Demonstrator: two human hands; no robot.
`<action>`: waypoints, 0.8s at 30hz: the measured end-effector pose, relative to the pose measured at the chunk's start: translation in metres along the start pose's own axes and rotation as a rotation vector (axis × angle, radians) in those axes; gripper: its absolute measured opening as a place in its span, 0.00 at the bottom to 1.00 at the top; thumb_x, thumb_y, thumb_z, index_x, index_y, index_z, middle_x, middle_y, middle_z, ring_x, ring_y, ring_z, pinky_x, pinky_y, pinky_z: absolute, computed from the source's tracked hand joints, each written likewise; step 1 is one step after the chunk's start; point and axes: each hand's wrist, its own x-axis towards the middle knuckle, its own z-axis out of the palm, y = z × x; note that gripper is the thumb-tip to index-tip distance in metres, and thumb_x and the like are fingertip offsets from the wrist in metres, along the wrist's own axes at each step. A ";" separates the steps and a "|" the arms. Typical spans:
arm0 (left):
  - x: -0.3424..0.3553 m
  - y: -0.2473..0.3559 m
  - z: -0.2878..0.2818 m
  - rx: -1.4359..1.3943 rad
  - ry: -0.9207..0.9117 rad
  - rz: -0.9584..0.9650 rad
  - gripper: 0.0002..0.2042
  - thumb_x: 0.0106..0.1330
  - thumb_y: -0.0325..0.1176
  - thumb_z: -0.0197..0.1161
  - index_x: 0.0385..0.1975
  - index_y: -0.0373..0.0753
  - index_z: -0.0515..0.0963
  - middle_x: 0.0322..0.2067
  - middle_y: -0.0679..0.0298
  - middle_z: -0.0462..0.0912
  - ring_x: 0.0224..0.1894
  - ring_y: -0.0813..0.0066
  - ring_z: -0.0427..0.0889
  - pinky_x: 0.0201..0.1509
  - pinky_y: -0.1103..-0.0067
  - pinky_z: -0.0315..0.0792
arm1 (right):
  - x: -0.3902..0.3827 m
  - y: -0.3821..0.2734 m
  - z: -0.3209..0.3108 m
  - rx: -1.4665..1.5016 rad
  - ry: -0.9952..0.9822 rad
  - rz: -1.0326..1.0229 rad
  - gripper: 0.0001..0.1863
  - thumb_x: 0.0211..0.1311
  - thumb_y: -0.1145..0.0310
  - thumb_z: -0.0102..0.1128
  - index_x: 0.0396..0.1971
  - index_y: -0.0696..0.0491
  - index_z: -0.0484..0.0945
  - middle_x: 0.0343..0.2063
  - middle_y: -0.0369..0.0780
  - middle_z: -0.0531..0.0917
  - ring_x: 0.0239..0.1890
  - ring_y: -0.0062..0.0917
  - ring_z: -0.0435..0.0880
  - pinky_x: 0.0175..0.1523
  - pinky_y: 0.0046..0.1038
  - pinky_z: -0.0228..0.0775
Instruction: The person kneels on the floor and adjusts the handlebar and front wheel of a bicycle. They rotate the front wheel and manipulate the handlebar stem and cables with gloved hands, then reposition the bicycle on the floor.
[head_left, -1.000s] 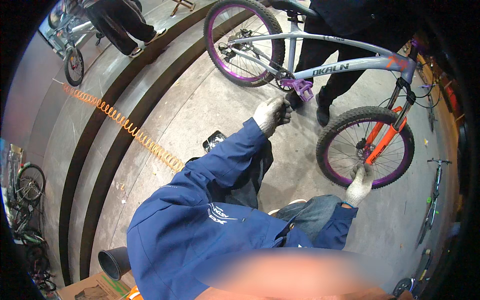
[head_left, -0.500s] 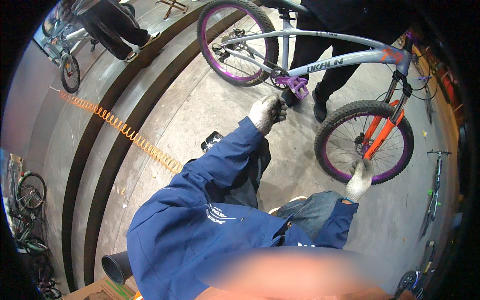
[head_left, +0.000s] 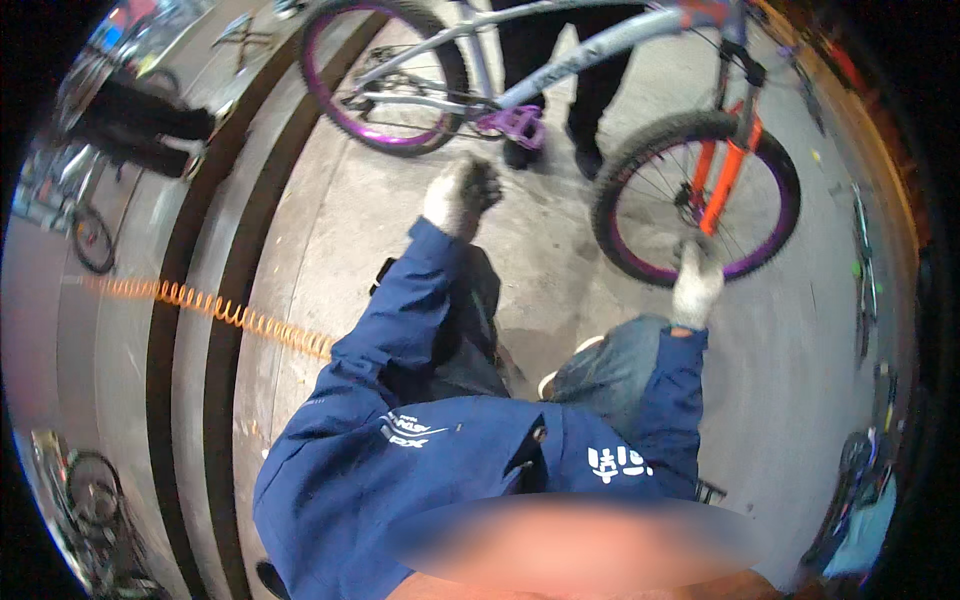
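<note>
A grey mountain bicycle (head_left: 590, 62) with a purple pedal (head_left: 520, 126) stands side-on in front of me. Its front wheel (head_left: 612, 232) has a purple rim and an orange fork (head_left: 732, 178). My left hand (head_left: 462, 196), in a white work glove with dark, soiled fingers, is raised below the pedal, apart from it. Its fingers are curled closed; whatever may be in them is hidden. At the lower part of the front wheel, my right hand (head_left: 698, 276), gloved too, has its fingers drawn together by the rim. I cannot make out what they pinch.
A person in dark trousers (head_left: 598, 95) stands behind the bicycle. An orange coiled hose (head_left: 225, 308) stretches across the dark-edged steps (head_left: 215, 250) on the left. Another person (head_left: 140, 125) is at the upper left by a bicycle. More bicycles (head_left: 95, 500) line both sides.
The view has shifted and turned, so the bicycle sits higher and further left in it. My left hand stays closed below the pedal, my right hand by the front rim.
</note>
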 end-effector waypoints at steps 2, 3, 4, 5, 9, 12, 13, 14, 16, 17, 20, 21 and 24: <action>0.001 0.001 -0.002 -0.028 0.036 -0.036 0.18 0.76 0.49 0.58 0.45 0.38 0.78 0.39 0.59 0.84 0.40 0.63 0.83 0.47 0.66 0.79 | -0.003 -0.002 0.001 0.005 0.014 -0.059 0.12 0.71 0.69 0.65 0.49 0.60 0.82 0.40 0.40 0.88 0.42 0.26 0.85 0.51 0.30 0.76; 0.002 0.004 -0.003 -0.019 0.030 -0.046 0.18 0.76 0.50 0.58 0.45 0.38 0.78 0.40 0.59 0.84 0.40 0.63 0.83 0.48 0.66 0.79 | -0.004 -0.004 0.003 0.055 0.038 -0.064 0.12 0.71 0.71 0.64 0.49 0.60 0.81 0.40 0.39 0.87 0.41 0.25 0.85 0.50 0.29 0.76; 0.004 0.004 -0.005 -0.023 0.022 -0.046 0.18 0.76 0.50 0.58 0.46 0.38 0.78 0.40 0.59 0.85 0.40 0.62 0.83 0.48 0.66 0.79 | -0.005 -0.005 0.003 0.138 0.021 -0.107 0.11 0.71 0.72 0.64 0.49 0.60 0.81 0.39 0.38 0.87 0.40 0.24 0.84 0.49 0.28 0.76; 0.004 0.006 -0.005 -0.039 0.018 -0.080 0.19 0.76 0.50 0.58 0.46 0.39 0.78 0.40 0.58 0.85 0.41 0.62 0.83 0.49 0.65 0.79 | -0.005 -0.006 0.004 0.128 0.036 -0.063 0.11 0.71 0.74 0.64 0.49 0.60 0.80 0.39 0.38 0.86 0.40 0.23 0.84 0.49 0.27 0.76; 0.003 0.009 -0.005 -0.057 -0.062 -0.057 0.19 0.75 0.52 0.58 0.47 0.39 0.77 0.40 0.59 0.83 0.41 0.63 0.82 0.49 0.66 0.77 | -0.002 -0.007 0.004 0.028 0.026 -0.113 0.12 0.71 0.74 0.62 0.51 0.60 0.79 0.38 0.40 0.86 0.39 0.23 0.85 0.48 0.26 0.77; 0.002 0.010 -0.003 -0.051 -0.034 -0.043 0.20 0.75 0.52 0.60 0.46 0.38 0.77 0.39 0.59 0.82 0.40 0.63 0.81 0.48 0.66 0.77 | -0.001 -0.007 0.003 -0.094 0.043 -0.165 0.11 0.72 0.74 0.60 0.50 0.61 0.78 0.37 0.39 0.86 0.38 0.21 0.86 0.45 0.25 0.79; 0.003 0.011 -0.002 -0.040 -0.019 -0.054 0.20 0.75 0.52 0.59 0.46 0.38 0.77 0.39 0.59 0.82 0.40 0.62 0.81 0.48 0.66 0.77 | -0.001 -0.008 0.004 -0.045 0.026 -0.150 0.11 0.72 0.75 0.60 0.51 0.60 0.78 0.38 0.39 0.86 0.38 0.21 0.86 0.45 0.25 0.79; 0.003 0.011 -0.002 -0.060 -0.011 -0.055 0.20 0.75 0.52 0.59 0.46 0.39 0.78 0.39 0.59 0.82 0.39 0.62 0.81 0.47 0.66 0.77 | -0.001 -0.009 0.004 -0.023 0.016 -0.144 0.12 0.72 0.75 0.59 0.52 0.60 0.78 0.38 0.39 0.86 0.38 0.21 0.86 0.45 0.25 0.79; 0.004 0.014 -0.001 -0.085 -0.055 -0.078 0.19 0.75 0.52 0.59 0.46 0.40 0.78 0.39 0.59 0.82 0.40 0.63 0.81 0.47 0.66 0.77 | -0.003 -0.015 0.005 0.066 0.035 -0.068 0.14 0.68 0.71 0.66 0.51 0.56 0.80 0.40 0.39 0.86 0.40 0.24 0.84 0.48 0.28 0.76; 0.004 0.015 -0.001 -0.070 -0.026 -0.083 0.19 0.75 0.52 0.60 0.46 0.41 0.79 0.40 0.60 0.82 0.41 0.64 0.80 0.48 0.66 0.76 | -0.004 -0.018 0.006 0.089 0.040 -0.063 0.14 0.68 0.72 0.66 0.51 0.56 0.80 0.40 0.39 0.86 0.40 0.24 0.84 0.48 0.28 0.77; 0.004 0.016 0.000 -0.078 -0.088 -0.070 0.18 0.75 0.52 0.59 0.45 0.42 0.79 0.39 0.61 0.82 0.41 0.64 0.80 0.48 0.67 0.76 | -0.008 -0.030 0.005 0.198 0.020 -0.033 0.13 0.68 0.74 0.65 0.51 0.57 0.80 0.40 0.38 0.87 0.42 0.24 0.85 0.49 0.27 0.77; 0.004 0.017 0.000 -0.075 -0.091 -0.070 0.18 0.75 0.52 0.60 0.45 0.42 0.79 0.40 0.62 0.82 0.42 0.65 0.80 0.49 0.68 0.75 | -0.008 -0.033 0.005 0.196 0.020 -0.023 0.13 0.68 0.74 0.65 0.51 0.57 0.80 0.41 0.38 0.87 0.42 0.24 0.85 0.50 0.27 0.77; 0.005 0.017 0.000 -0.052 -0.088 -0.063 0.18 0.75 0.52 0.60 0.44 0.42 0.79 0.39 0.62 0.82 0.41 0.64 0.80 0.48 0.68 0.75 | -0.009 -0.037 0.002 0.125 0.033 -0.053 0.13 0.69 0.75 0.65 0.51 0.58 0.80 0.41 0.39 0.87 0.43 0.25 0.85 0.51 0.27 0.77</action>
